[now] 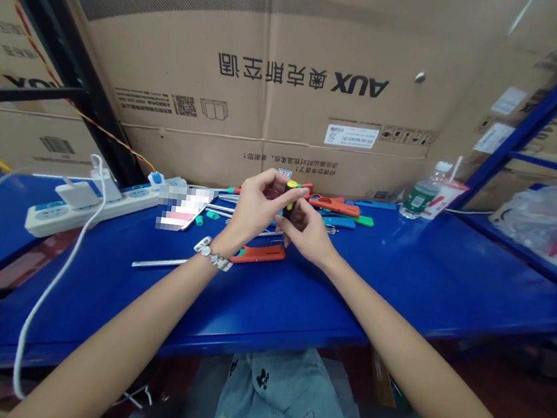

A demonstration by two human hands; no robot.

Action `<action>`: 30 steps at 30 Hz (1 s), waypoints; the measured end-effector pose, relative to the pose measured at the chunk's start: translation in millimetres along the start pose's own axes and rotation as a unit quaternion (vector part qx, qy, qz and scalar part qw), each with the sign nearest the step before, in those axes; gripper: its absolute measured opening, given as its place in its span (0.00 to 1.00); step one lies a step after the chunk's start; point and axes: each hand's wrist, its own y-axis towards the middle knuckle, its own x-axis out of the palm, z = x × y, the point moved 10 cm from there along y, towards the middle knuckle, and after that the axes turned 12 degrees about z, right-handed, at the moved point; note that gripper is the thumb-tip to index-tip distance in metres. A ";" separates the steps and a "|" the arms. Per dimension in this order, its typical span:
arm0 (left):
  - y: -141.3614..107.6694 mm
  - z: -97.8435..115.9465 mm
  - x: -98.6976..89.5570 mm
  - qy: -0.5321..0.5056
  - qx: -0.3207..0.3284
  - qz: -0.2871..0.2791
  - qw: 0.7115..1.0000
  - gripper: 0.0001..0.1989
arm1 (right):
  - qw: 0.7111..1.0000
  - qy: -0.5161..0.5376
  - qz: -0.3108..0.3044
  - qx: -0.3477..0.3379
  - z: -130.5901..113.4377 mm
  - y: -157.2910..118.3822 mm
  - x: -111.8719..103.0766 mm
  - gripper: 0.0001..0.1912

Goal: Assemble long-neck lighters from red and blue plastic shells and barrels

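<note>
Black-and-yellow tool [290, 197] stands upright between the two hands, above the blue surface [392, 269], with the left hand [258, 200] at its upper part and the right hand [309, 231] at its lower part. The left fingers are narrow, holding the tool; the right fingers are drawn in around its lower end, though whether they also grip a small part is hidden.

The work looks partway along. An orange handle [263, 254] lies just below the hands, and a metal rod [159, 263] sticks out to the left from behind the wrist; whether the two are joined cannot be seen. Other metal rods [215, 210] and green caps [212, 215] lie loose beyond the left wrist, so some parts appear left over. Farther back, more orange handles [334, 205], a blue handle [342, 223] and a green handle [365, 221] lie in a heap; which are finished, I cannot tell.

As for containers, a clear bottle [419, 199] with a green label stands beside a red-and-white cup [444, 200] with a straw [456, 168]; how full either is cannot be told. A plastic bag [534, 215] at the far right has something red and white showing.
</note>
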 end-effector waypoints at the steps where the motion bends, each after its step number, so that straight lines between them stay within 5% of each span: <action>1: -0.7 -1.6 0.6 -0.005 -0.004 -0.020 1.000 0.19 | 1.000 0.013 -0.021 0.011 -2.6 -0.2 1.3 0.25; 6: -7.1 0.8 10.2 -0.026 -0.005 -0.124 0.992 0.19 | 0.997 0.023 -0.064 0.024 -11.0 3.0 1.7 0.24; 11: -0.9 -0.1 -1.2 -0.031 -0.010 0.043 0.999 0.21 | 1.000 -0.003 0.027 0.001 -1.0 10.0 -4.5 0.29; 13: -1.4 0.2 1.9 -0.037 -0.015 0.058 0.997 0.21 | 0.998 -0.017 0.053 -0.004 0.9 9.2 -6.0 0.29; 16: -2.7 6.9 12.8 -0.037 -0.006 -0.003 0.999 0.20 | 0.999 -0.001 0.040 0.009 -2.7 5.5 -5.0 0.28; 21: -7.3 16.6 22.3 -0.041 0.030 -0.095 0.994 0.21 | 0.996 0.016 -0.082 0.012 -17.3 0.1 6.6 0.23; 27: -7.9 0.3 9.3 -0.040 0.009 0.049 0.998 0.22 | 0.998 -0.035 0.052 -0.014 -0.7 12.4 -12.6 0.28; 30: -8.9 -2.3 11.9 -0.059 -0.002 0.023 0.998 0.20 | 0.998 -0.021 0.066 -0.001 4.6 9.5 -12.1 0.26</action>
